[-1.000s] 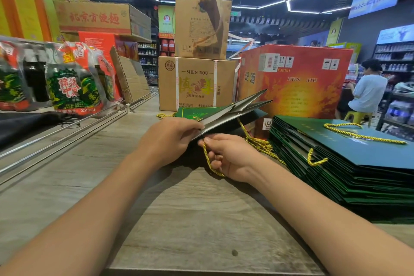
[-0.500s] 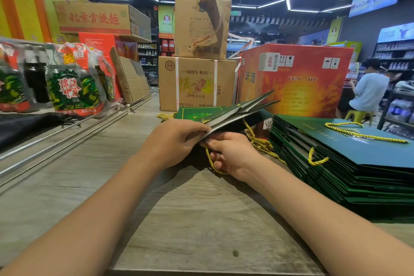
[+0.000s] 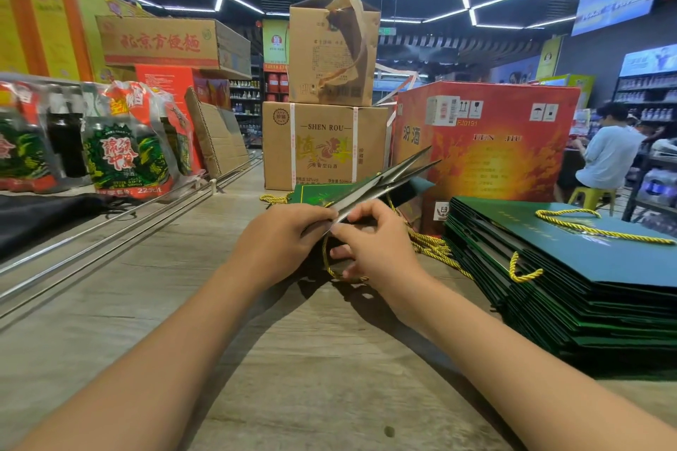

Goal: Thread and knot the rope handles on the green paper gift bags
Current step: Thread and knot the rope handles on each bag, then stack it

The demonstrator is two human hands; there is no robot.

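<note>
Flat green paper gift bag (image 3: 384, 181), raised over wooden worktop (image 3: 293, 359): left hand (image 3: 282, 242) grips its edge; right hand (image 3: 370, 245) pinches twisted yellow rope (image 3: 331, 267). Risk: rope slipping out unknotted.

head cam | worn, faces forward and down | close over wooden counter (image 3: 300, 359) | single view

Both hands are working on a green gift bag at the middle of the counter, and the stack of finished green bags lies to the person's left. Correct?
Not quite. The head view shows the stack of green bags to the person's right; the rest holds.
</note>
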